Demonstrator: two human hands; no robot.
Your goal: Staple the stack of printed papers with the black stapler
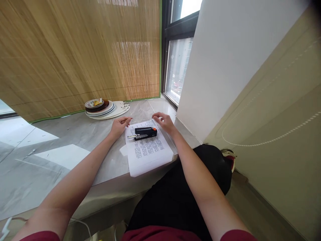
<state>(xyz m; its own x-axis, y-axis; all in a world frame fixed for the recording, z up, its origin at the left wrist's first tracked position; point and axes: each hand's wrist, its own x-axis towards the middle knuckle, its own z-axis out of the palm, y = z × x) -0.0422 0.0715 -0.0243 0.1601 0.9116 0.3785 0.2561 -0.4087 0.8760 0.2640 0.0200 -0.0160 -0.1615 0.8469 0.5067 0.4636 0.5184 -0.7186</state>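
Sheets of printed paper (150, 155) lie on the grey ledge, their near edge hanging over the front. On top of them rests a black stapler (149, 132) with an orange tip at its right end, and a silver metal part (132, 136) juts out at its left. My left hand (120, 127) is by the paper's far left corner, fingers closed together. Close to the far right corner is my right hand (164, 122), thumb and fingers pinched. Whatever either hand holds is too small or hidden to make out. Neither hand touches the stapler.
Stacked plates and bowls (99, 108) sit on a white oval platter (122, 106) at the back of the ledge. Behind them hangs a bamboo blind (112, 50). A window (179, 67) and a white wall (213, 67) bound the right side. My bent leg (210, 160) is below right.
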